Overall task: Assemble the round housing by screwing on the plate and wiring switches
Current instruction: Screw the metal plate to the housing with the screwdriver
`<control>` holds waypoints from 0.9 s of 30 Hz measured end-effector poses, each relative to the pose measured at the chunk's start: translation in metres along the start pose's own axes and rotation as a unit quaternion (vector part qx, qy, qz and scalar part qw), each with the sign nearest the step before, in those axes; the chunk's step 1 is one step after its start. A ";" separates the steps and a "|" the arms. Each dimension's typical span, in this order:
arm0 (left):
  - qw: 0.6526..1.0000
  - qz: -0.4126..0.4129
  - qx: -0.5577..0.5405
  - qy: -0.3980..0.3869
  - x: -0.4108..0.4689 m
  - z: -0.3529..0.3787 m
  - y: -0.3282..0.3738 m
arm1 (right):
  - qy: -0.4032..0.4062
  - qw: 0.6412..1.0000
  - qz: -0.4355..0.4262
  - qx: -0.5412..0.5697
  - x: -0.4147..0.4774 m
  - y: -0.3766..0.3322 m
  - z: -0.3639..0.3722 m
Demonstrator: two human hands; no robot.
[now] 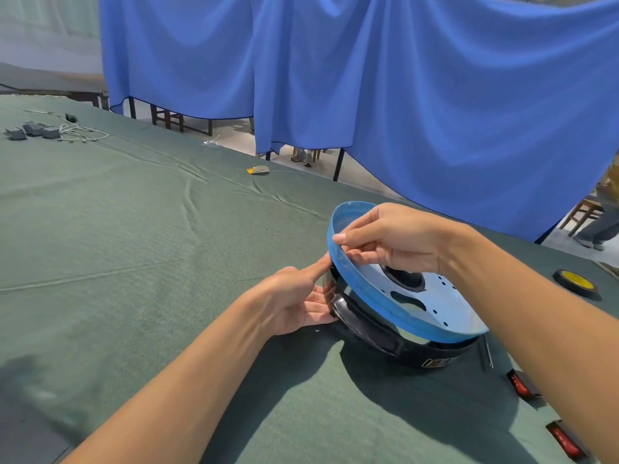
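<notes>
**Green-clothed bench, plate steadied on the housing**

Green cloth covers the bench [167,246], with a blue curtain [402,95] hanging across the top of the frame. The housing [385,333] lies right of centre in the lower half. It is a black round shell with a chromed band and a dark handle facing the camera.

On it rests the plate [445,306], a shallow dish coated in blue, with a large central hole, a curved slot and several small screw holes. It looks tilted, with its left rim raised and its lower-right edge sunk towards the shell, so it is probably not yet seated.

The right grip [392,239] is clamped on the raised rim, thumb and fingertips pinching it, seemingly to lift or turn the plate into line. The left grip [294,296] stays apart: its straight forefinger touches the rim from outside, and the other fingers lie against the chromed band, likely bracing the shell against sliding.

Two red switches [521,386] wait unwired at the lower right. A tape roll [576,281] lies at the right edge, and a thin metal tool [487,351] lies just beside the housing. Grey parts and white wires [33,130] sit well apart at the upper left.
</notes>
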State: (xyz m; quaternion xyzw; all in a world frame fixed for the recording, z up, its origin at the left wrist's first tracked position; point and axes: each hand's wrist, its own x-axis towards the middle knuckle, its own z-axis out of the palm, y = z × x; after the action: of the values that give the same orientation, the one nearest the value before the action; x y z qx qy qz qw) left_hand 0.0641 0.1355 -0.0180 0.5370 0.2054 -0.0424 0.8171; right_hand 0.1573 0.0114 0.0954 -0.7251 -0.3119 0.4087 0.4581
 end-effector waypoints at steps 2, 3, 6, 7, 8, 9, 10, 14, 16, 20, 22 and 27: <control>1.000 0.004 -0.001 0.004 0.000 0.000 -0.001 | 0.011 1.000 -0.004 0.001 0.000 0.005 -0.001; 1.000 0.005 -0.003 0.005 0.000 0.000 -0.001 | 0.027 1.000 -0.010 -0.009 0.001 0.008 -0.001; 1.000 0.001 -0.003 0.009 0.001 0.000 0.000 | 0.101 0.985 -0.058 -0.130 0.004 0.013 0.002; 1.000 -0.003 -0.003 0.012 0.000 0.000 0.000 | 0.123 0.971 -0.077 -0.190 0.005 0.014 0.004; 1.000 -0.006 -0.002 0.015 0.000 0.000 0.000 | 0.137 0.955 -0.093 -0.246 0.006 0.014 0.007; 1.000 -0.007 -0.001 0.017 -0.001 0.001 0.000 | 0.144 0.939 -0.105 -0.293 0.007 0.014 0.010; 1.000 -0.008 0.000 0.018 -0.001 0.001 0.001 | 0.147 0.925 -0.114 -0.332 0.008 0.013 0.012; 1.000 -0.010 -0.002 0.024 -0.003 0.001 0.001 | 0.156 0.867 -0.118 -0.458 0.009 0.006 0.018; 0.999 -0.016 0.002 0.028 -0.004 0.002 0.002 | 0.149 0.834 -0.112 -0.519 0.011 0.004 0.020; 0.999 -0.017 0.003 0.035 -0.006 0.004 0.003 | 0.143 0.819 -0.111 -0.544 0.013 0.003 0.022; 0.999 -0.017 0.005 0.035 -0.007 0.005 0.003 | 0.146 0.821 -0.112 -0.540 0.012 0.005 0.020; 0.999 -0.027 -0.002 0.046 -0.010 0.006 0.005 | 0.157 0.836 -0.129 -0.510 0.012 0.012 0.018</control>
State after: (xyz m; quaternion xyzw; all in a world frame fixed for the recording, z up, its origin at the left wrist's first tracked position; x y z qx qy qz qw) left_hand 0.0585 0.1307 -0.0080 0.5313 0.2578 -0.0394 0.8060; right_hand 0.1479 0.0238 0.0759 -0.8637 -0.4906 0.0094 0.1149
